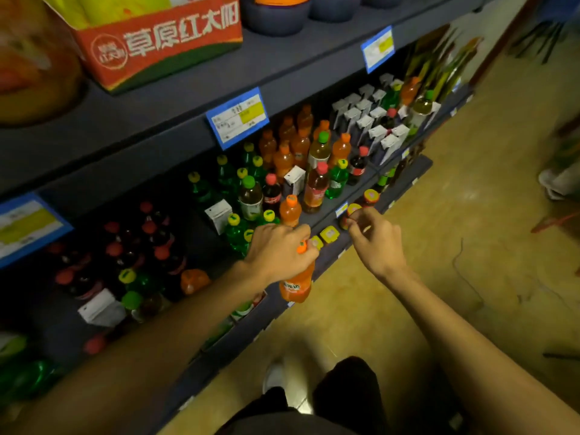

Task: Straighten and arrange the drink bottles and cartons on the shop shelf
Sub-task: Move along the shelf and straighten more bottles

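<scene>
My left hand (pixel 279 251) grips an orange soda bottle (pixel 296 285) round its neck, holding it upright just in front of the dark shelf's edge (pixel 326 215). My right hand (pixel 375 238) hovers to its right with fingers loosely curled, holding nothing. On the shelf behind stand mixed drinks: another orange bottle (pixel 290 210), green bottles (pixel 235 229), a cola bottle (pixel 271 191), brown tea bottles (pixel 315 186) and small white cartons (pixel 218 215). Further right stands a block of white cartons (pixel 370 120).
A red cardboard box (pixel 157 42) sits on the shelf above, with blue price tags (pixel 238 117) on the shelf edges. Yellow-lidded items (pixel 329 234) stand on a lower shelf. Dark red-capped bottles (pixel 147 240) fill the left. The tan floor (pixel 439 246) lies to the right.
</scene>
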A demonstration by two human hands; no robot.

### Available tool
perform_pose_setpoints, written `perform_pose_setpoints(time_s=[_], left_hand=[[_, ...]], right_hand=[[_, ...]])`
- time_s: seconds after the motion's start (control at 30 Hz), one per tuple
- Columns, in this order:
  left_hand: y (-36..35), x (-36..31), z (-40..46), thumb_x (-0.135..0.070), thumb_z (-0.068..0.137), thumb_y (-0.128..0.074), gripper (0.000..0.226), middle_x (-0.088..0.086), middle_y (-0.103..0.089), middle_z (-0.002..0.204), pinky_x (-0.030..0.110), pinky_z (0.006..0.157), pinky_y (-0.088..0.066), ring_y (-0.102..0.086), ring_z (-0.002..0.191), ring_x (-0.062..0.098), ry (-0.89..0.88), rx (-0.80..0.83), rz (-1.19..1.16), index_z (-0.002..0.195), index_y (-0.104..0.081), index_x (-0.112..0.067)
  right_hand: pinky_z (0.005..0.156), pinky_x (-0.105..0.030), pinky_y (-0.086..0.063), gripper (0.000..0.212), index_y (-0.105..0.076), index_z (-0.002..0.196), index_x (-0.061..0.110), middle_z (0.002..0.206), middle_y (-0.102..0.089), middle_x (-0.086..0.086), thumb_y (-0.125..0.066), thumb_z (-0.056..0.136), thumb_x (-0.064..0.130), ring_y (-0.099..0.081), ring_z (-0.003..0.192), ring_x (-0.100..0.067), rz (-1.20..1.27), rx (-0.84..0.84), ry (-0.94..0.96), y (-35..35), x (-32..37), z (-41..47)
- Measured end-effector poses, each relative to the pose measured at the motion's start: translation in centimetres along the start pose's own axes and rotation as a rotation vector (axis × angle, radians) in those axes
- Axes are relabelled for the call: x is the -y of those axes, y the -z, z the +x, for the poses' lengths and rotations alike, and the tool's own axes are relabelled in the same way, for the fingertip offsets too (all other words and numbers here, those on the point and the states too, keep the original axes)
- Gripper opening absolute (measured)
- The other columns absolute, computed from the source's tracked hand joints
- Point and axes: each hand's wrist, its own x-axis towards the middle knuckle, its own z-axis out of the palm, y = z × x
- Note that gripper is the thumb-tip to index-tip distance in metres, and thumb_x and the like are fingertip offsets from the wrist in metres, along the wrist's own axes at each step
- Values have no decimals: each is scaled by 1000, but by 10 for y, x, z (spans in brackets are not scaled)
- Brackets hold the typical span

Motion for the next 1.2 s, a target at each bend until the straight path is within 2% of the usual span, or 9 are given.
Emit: perform_pose_setpoints(time_s=[0.23,0.33,0.43,0.53,0.63,0.9,0.97,1.07,1.2], left_hand=[[-18,8,32,-37,71,-46,23,2,-54,46,23,45,-36,-54,43,26,194,-71,94,61,-54,-18],[-27,0,50,-36,69,-54,19,1,-52,46,22,44,-40,-52,42,26,269,-122,146,60,-52,-19],[-39,-14,66,-38,69,-57,22,2,-54,49,21,46,-35,-53,41,26,334,-123,227,60,-55,-19],[-48,-32,79,-41,78,-61,23,4,-64,66,25,55,-36,-62,61,28,425,-80,281,76,-63,-18],[-55,-56,92,-50,85,-54,29,3,-68,86,28,63,-36,-64,83,26,602,-21,291,92,-60,-22],[-71,-80,126,-50,88,-47,34,6,-68,85,28,61,-34,-63,82,30,701,63,373,100,-58,-20],[-70,-79,129,-50,88,-44,35,5,-67,84,28,61,-34,-63,81,29,706,72,386,103,-56,-20],[-65,-74,131,-51,88,-42,36,4,-66,82,28,58,-32,-62,78,27,697,82,410,102,-54,-20],[-55,-69,137,-51,90,-42,39,6,-66,85,29,60,-34,-63,81,28,691,130,412,107,-53,-18]], right_hand=[[58,-31,-34,8,-61,90,11,72,-63,-2,-59,90,19,-56,61,-22,-13,165,179,-23,-24,84],[59,-29,-31,7,-62,92,10,74,-63,-4,-60,90,16,-55,64,-22,-2,221,249,-22,-37,121],[62,-31,-36,6,-62,93,11,77,-67,-8,-60,89,15,-60,68,-26,28,291,341,-17,-56,157],[61,-30,-36,7,-63,92,9,78,-68,-10,-61,87,13,-60,68,-27,62,333,406,-11,-73,191],[58,-19,-28,6,-64,91,8,81,-67,-8,-60,87,10,-59,67,-24,110,375,449,-3,-86,217],[54,-25,-38,5,-62,94,12,71,-61,-3,-58,92,16,-49,51,-8,77,442,552,1,-102,259],[58,-24,-37,9,-63,97,11,77,-64,-5,-58,92,17,-53,58,-10,43,460,582,-8,-102,262],[66,-23,-36,16,-64,104,12,91,-69,-10,-56,92,20,-63,81,-25,-8,472,581,-23,-99,264],[71,-32,-48,19,-60,108,16,99,-66,-13,-54,92,25,-63,92,-33,-109,565,525,-44,-95,265]])
